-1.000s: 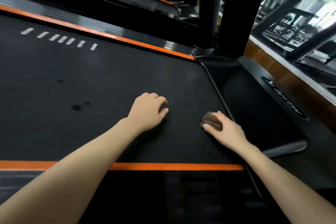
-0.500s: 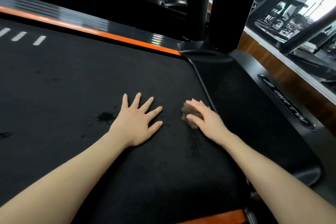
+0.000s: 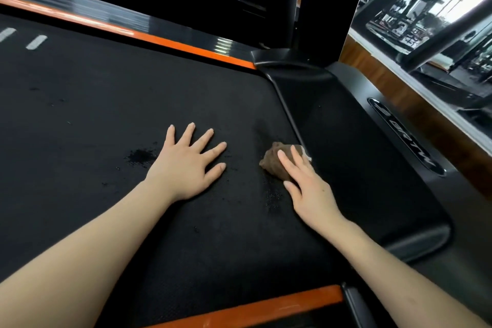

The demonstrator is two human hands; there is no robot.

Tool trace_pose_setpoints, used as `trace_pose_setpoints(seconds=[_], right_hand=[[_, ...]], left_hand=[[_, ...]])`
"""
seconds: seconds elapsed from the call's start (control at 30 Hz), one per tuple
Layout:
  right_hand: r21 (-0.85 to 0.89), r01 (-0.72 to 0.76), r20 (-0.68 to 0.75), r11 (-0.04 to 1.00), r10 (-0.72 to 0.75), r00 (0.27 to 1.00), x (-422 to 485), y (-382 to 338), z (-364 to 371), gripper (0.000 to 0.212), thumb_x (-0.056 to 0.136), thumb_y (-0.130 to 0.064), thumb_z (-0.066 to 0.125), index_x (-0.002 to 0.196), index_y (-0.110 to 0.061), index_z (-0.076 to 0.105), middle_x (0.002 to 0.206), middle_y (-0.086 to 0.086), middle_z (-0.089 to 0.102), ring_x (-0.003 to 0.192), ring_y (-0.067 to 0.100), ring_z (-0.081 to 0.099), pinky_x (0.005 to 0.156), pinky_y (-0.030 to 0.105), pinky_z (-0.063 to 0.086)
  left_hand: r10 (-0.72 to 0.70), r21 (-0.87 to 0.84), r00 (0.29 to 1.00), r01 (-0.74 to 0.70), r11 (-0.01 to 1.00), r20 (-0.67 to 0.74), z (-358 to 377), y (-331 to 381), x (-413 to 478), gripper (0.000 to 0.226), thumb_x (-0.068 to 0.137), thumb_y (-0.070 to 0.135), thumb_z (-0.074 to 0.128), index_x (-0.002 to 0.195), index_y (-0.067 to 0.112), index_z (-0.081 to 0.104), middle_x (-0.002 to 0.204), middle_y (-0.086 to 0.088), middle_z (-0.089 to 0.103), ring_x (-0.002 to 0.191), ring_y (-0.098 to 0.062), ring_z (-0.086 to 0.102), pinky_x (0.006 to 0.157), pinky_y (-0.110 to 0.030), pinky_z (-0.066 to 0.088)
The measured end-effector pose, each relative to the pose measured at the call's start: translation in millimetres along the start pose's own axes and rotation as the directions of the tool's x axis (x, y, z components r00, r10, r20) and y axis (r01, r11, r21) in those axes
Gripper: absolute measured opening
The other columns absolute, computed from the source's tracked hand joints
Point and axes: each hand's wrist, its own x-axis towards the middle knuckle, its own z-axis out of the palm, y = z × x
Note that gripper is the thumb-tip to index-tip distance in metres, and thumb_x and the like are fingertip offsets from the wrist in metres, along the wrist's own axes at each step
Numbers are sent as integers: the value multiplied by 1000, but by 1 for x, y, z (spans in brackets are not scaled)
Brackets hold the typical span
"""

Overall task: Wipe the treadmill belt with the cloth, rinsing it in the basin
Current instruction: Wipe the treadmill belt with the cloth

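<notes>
Got the brown cloth [image 3: 270, 164] wadded up right of centre on the treadmill belt [image 3: 106, 120], blunt tip aimed left, snug against the belt's right edge by the black side rail [image 3: 354, 146]. Pressing it with the right hand [image 3: 308, 192], fingers straight, angled upper left; left hand [image 3: 186, 165] planted flat and splayed nearby, gripping nothing. Loads of open belt leftward.

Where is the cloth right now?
In the head view, the cloth lies bunched on the treadmill belt near its right edge, under the right hand, with the left hand alongside.
</notes>
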Motion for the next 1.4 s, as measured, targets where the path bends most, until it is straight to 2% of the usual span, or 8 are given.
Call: trace_pose_setpoints(seconds=[0.23,0.43,0.57,0.73,0.9,1.07,1.3,1.4], right_hand=[[-162,104,139,981,-81,987,47,12,-22,63,88,-52,53,144,-43,25,151,-12,32,138,4,28,118,45,9],[150,125,-77,981,-115,990,62,23,3,51,83,-32,70,131,-37,52,140,-9,48,129,0,40,101,-1,17],[141,73,-125,987,-55,991,125,21,11,47,87,-25,66,132,-29,53,143,-1,46,132,13,41,103,11,21],[149,-12,-152,989,35,988,196,29,20,44,91,-28,60,134,-31,50,148,-3,39,133,17,39,105,18,23],[135,20,-147,991,0,989,200,39,22,44,91,-25,60,134,-30,50,148,-1,39,136,15,36,108,18,20],[122,3,-149,992,16,989,198,31,21,44,91,-23,60,134,-29,51,148,-1,39,138,18,34,114,31,25],[157,155,-180,975,-126,976,114,-2,39,55,79,-2,71,128,-24,57,141,1,46,131,27,40,108,41,33],[176,129,-85,976,-116,990,172,5,32,55,84,-4,67,131,-28,53,144,-5,39,137,23,33,115,41,25]], left_hand=[[-5,-57,1000,5,998,-6,-2,-3,-2,90,65,68,-22,147,45,8,159,7,3,147,-25,-4,117,-49,-4],[-37,-115,999,36,993,-1,-3,-4,-2,91,64,71,-18,146,47,12,159,12,3,146,-20,-6,117,-45,-7],[-82,-171,997,79,982,-8,-10,-8,-6,97,61,72,-16,146,44,20,159,11,9,147,-19,-4,116,-44,-7],[-175,7,984,175,985,24,-14,-38,-7,113,46,72,-45,146,48,2,159,5,-3,146,-27,-10,114,-55,-10],[-170,10,985,170,985,37,-10,-65,18,83,67,71,-24,144,51,0,158,5,-2,146,-30,-9,112,-57,-11],[-115,34,993,116,993,-30,1,-69,14,61,95,62,14,134,33,51,138,-10,51,129,-42,42,101,-59,18],[-124,-25,991,123,992,-49,3,-66,15,61,94,61,17,135,30,51,141,-11,48,133,-43,37,104,-63,20],[-128,-46,990,125,991,-64,3,-67,15,59,93,61,23,135,31,50,142,-10,46,134,-42,35,104,-63,21]])
